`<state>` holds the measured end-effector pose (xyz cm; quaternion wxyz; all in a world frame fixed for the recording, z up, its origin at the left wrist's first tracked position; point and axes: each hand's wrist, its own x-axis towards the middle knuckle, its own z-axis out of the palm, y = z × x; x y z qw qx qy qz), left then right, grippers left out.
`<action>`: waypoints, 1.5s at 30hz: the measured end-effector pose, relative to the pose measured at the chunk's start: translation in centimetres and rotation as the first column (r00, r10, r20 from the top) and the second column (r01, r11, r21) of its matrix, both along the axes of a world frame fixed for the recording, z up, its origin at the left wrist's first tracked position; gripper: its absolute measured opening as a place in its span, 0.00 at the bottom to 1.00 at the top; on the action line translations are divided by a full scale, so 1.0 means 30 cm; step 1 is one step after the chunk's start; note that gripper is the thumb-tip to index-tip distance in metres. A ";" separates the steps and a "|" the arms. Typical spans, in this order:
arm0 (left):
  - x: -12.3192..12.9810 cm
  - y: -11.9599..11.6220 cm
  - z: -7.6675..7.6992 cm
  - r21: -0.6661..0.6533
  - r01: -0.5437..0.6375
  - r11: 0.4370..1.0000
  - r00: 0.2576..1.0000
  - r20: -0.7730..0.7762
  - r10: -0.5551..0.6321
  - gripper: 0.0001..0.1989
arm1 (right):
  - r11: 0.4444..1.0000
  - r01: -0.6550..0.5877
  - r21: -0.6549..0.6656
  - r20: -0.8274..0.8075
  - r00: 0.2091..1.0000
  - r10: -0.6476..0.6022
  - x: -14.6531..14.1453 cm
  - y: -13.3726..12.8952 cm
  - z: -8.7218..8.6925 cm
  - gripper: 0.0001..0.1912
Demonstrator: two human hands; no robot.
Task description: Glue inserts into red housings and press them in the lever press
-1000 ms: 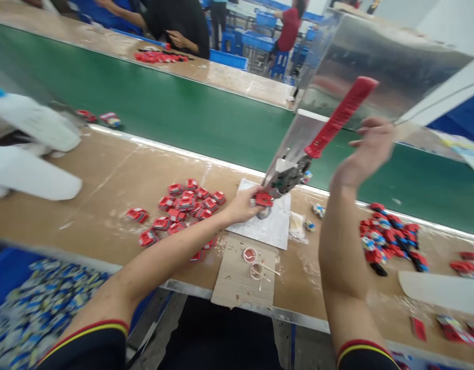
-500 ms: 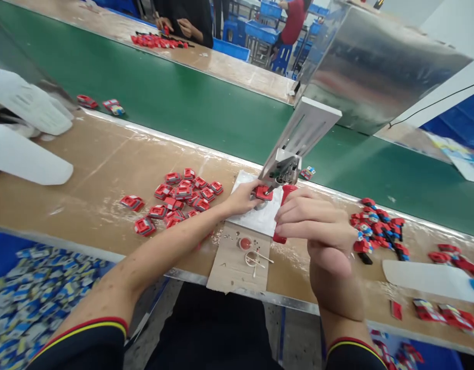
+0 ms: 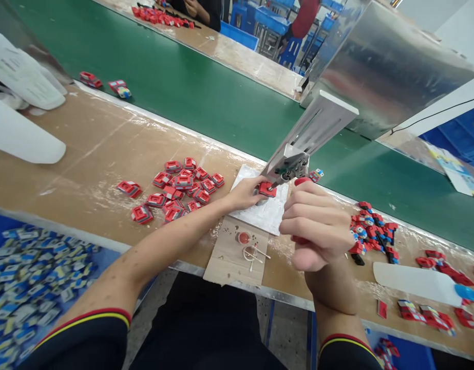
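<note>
My left hand (image 3: 245, 193) pinches a red plastic toy-car part (image 3: 267, 189) under the tip of a metal toggle clamp (image 3: 292, 163). The clamp is mounted on a slotted upright plate (image 3: 314, 131). My right hand (image 3: 317, 221) is wrapped round the clamp's red handle (image 3: 303, 181); only the handle's top end and a sliver lower down show. Below the part lies a white board (image 3: 270, 216). Left of my left hand is a loose heap of similar red car parts (image 3: 183, 181).
A green conveyor belt (image 3: 206, 97) runs behind the bench, with two toy cars (image 3: 120, 89) on it. On cardboard (image 3: 229, 262) sit a small red-filled cup (image 3: 243, 238) and cotton swabs (image 3: 256, 253). Red and blue parts (image 3: 371, 228) lie at right. A blue bin (image 3: 40, 277) stands lower left.
The head view has shifted slightly. My right hand now covers more of the red handle, with its fingers turned further round it. My left hand keeps the red part under the clamp tip.
</note>
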<state>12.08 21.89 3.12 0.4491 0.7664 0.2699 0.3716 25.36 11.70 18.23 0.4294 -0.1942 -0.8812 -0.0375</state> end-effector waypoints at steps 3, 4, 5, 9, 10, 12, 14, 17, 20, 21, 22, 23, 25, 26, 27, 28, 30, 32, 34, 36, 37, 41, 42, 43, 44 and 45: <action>0.007 0.006 -0.004 -0.006 0.012 1.000 1.000 -0.010 -0.012 0.19 | 0.999 -0.021 -0.027 -0.113 0.993 0.017 -0.009 0.004 0.029 0.32; 0.008 0.006 -0.006 -0.006 0.015 1.000 1.000 -0.011 -0.015 0.19 | 0.999 -0.025 -0.029 -0.134 0.991 0.021 -0.014 0.003 0.028 0.32; 0.009 0.005 -0.007 -0.006 0.017 1.000 1.000 -0.010 -0.017 0.19 | 0.999 -0.027 -0.025 -0.145 0.989 0.023 -0.020 0.001 0.021 0.31; 0.008 -0.006 -0.012 0.001 0.019 1.000 1.000 0.002 -0.019 0.19 | 0.999 0.000 0.045 -0.134 0.991 0.006 -0.037 -0.013 -0.045 0.30; 0.007 -0.008 -0.013 0.004 0.017 1.000 1.000 0.004 -0.017 0.19 | 0.998 0.010 0.063 -0.120 0.993 -0.003 -0.038 -0.016 -0.058 0.29; 0.008 -0.012 -0.015 0.007 0.013 1.000 1.000 0.005 -0.013 0.19 | 0.997 0.033 0.069 -0.090 0.996 -0.026 -0.039 -0.025 -0.070 0.28; 0.010 -0.012 -0.017 0.008 0.011 1.000 1.000 0.005 -0.011 0.20 | 0.997 0.060 0.040 -0.101 0.993 -0.055 -0.040 -0.033 -0.061 0.26; 0.014 -0.013 -0.020 0.007 0.010 1.000 1.000 0.007 -0.010 0.21 | 0.988 0.156 -0.008 -0.158 0.975 -0.155 -0.046 -0.042 -0.044 0.27; 0.018 -0.018 -0.026 0.005 0.000 1.000 1.000 0.010 0.000 0.20 | 0.973 0.214 0.083 -0.091 0.974 -0.206 -0.049 -0.039 -0.065 0.29; 0.018 -0.020 -0.029 0.003 -0.006 1.000 1.000 0.011 0.006 0.20 | 0.969 0.207 0.137 -0.074 0.977 -0.199 -0.046 -0.034 -0.084 0.28; 0.019 -0.023 -0.034 0.001 -0.013 1.000 1.000 0.011 0.013 0.20 | 0.962 0.195 0.191 -0.062 0.981 -0.186 -0.041 -0.027 -0.107 0.28; 0.019 -0.026 -0.038 -0.002 -0.019 1.000 1.000 0.011 0.019 0.21 | 0.951 0.188 0.243 -0.041 0.982 -0.184 -0.033 -0.018 -0.133 0.27; 0.017 -0.028 -0.048 -0.004 -0.027 1.000 1.000 0.007 0.027 0.22 | 0.922 0.177 0.343 0.022 0.980 -0.196 -0.013 0.009 -0.193 0.26; 0.016 -0.027 -0.053 -0.004 -0.027 1.000 1.000 0.001 0.027 0.22 | 0.903 0.178 0.391 0.070 0.973 -0.222 -0.003 0.026 -0.222 0.26; 0.016 -0.024 -0.056 -0.003 -0.024 1.000 1.000 -0.008 0.024 0.21 | 0.880 0.185 0.437 0.119 0.958 -0.260 0.005 0.045 -0.250 0.25; 0.016 -0.020 -0.057 0.000 -0.021 1.000 1.000 -0.020 0.021 0.21 | 0.857 0.195 0.477 0.152 0.942 -0.299 0.010 0.065 -0.273 0.25; 0.022 -0.011 -0.055 0.010 -0.019 1.000 0.999 -0.048 0.019 0.20 | 0.822 0.214 0.527 0.190 0.914 -0.359 0.011 0.100 -0.297 0.25; 0.033 -0.006 -0.045 0.026 -0.021 0.999 0.997 -0.072 0.023 0.19 | 0.805 0.212 0.554 0.222 0.895 -0.388 0.006 0.112 -0.286 0.25; 0.038 -0.011 -0.026 0.047 -0.032 0.998 0.996 -0.086 0.036 0.20 | 0.830 0.190 0.525 0.251 0.897 -0.364 0.006 0.085 -0.246 0.24; 0.017 -0.027 -0.004 0.071 -0.052 0.996 0.995 -0.086 0.058 0.25 | 0.874 0.211 0.438 0.239 0.910 -0.340 0.023 0.014 -0.195 0.20; -0.012 -0.039 0.008 0.083 -0.065 0.994 0.994 -0.083 0.072 0.27 | 0.892 0.240 0.383 0.191 0.924 -0.331 0.040 -0.035 -0.172 0.17; -0.282 -0.067 0.054 0.125 -0.152 0.980 0.983 -0.081 0.163 0.23 | 0.910 0.381 0.163 -0.110 0.924 -0.367 0.155 -0.260 -0.142 0.10; -0.381 -0.061 0.067 0.132 -0.226 0.965 0.966 -0.098 0.240 0.19 | 0.908 0.409 0.091 -0.149 0.907 -0.393 0.187 -0.314 -0.157 0.12; -0.483 -0.047 0.082 0.115 -0.348 0.930 0.923 -0.131 0.362 0.15 | 0.900 0.436 0.009 -0.172 0.887 -0.428 0.217 -0.364 -0.181 0.14; -0.584 -0.025 0.099 0.082 -0.478 0.874 0.854 -0.191 0.485 0.13 | 0.883 0.462 -0.081 -0.178 0.865 -0.468 0.243 -0.412 -0.214 0.15; -0.679 0.007 0.117 0.060 -0.615 0.786 0.753 -0.249 0.609 0.11 | 0.858 0.490 -0.155 -0.185 0.838 -0.513 0.262 -0.457 -0.255 0.16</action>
